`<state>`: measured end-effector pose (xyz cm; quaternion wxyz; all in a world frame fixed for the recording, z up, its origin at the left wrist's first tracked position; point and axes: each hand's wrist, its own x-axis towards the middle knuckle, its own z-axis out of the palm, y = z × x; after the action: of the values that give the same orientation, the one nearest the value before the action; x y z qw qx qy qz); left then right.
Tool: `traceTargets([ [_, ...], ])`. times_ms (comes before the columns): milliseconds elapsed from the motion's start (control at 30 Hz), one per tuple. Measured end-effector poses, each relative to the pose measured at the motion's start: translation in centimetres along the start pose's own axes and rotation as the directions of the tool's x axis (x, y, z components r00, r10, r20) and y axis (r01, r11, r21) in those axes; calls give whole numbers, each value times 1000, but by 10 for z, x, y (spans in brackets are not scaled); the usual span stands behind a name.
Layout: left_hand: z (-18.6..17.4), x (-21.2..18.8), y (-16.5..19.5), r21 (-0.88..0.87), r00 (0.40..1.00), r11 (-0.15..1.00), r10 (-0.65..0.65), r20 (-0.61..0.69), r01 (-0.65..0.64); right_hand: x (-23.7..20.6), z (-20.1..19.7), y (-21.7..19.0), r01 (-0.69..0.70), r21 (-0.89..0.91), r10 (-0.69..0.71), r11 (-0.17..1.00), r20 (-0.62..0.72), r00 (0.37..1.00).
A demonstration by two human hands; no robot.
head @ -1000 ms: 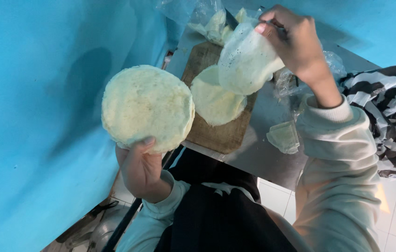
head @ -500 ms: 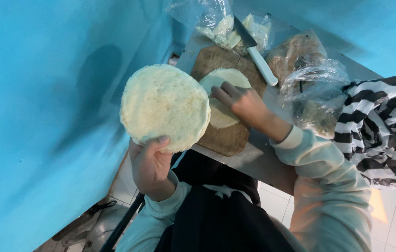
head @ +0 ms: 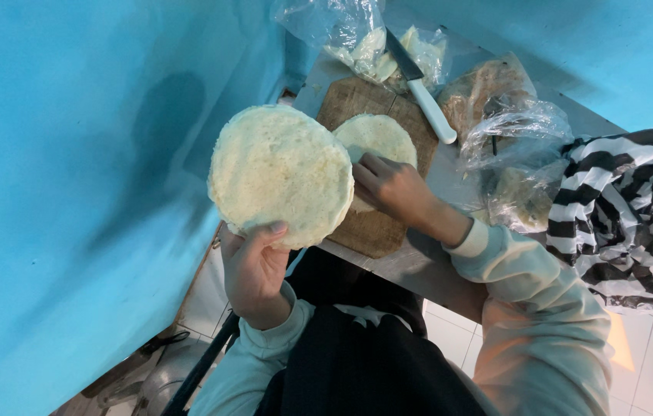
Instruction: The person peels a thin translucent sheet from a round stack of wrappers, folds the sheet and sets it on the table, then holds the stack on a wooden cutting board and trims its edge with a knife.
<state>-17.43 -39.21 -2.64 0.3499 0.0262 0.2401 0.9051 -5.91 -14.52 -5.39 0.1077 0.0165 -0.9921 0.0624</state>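
Our right hand, bag dropped, now presses fingers on the board's flatbread at three o'clock; left hand keeps gripping the raised flatbread stack

We can't see the left side of the flatbread on the board; the held flatbread covers it. Striped cloth is cut off right, bag contents unclear.
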Motion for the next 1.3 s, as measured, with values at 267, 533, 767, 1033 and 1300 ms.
traceTargets([
  [267, 6, 5, -24, -58, 998, 997, -52, 39, 54, 0, -19, 2, 57, 287, -51, 956, -28, 998],
  [533, 21, 8, -37, -127, 994, 990, -44, 101, 56, -32, -91, 21, -155, 557, 207, 816, -30, 978],
  [767, 29, 4, -39, -81, 994, 996, -14, 112, 23, -59, -88, 24, -318, 415, 397, 853, -117, 911],
  [1033, 35, 0, -56, -61, 982, 993, -86, 165, 97, -59, -60, -1, -77, -26, 75, 997, -72, 995],
  [1300, 36, -17, -83, -58, 901, 939, -305, 309, 338, -93, -138, -31, -251, 122, 279, 960, -384, 880],
])
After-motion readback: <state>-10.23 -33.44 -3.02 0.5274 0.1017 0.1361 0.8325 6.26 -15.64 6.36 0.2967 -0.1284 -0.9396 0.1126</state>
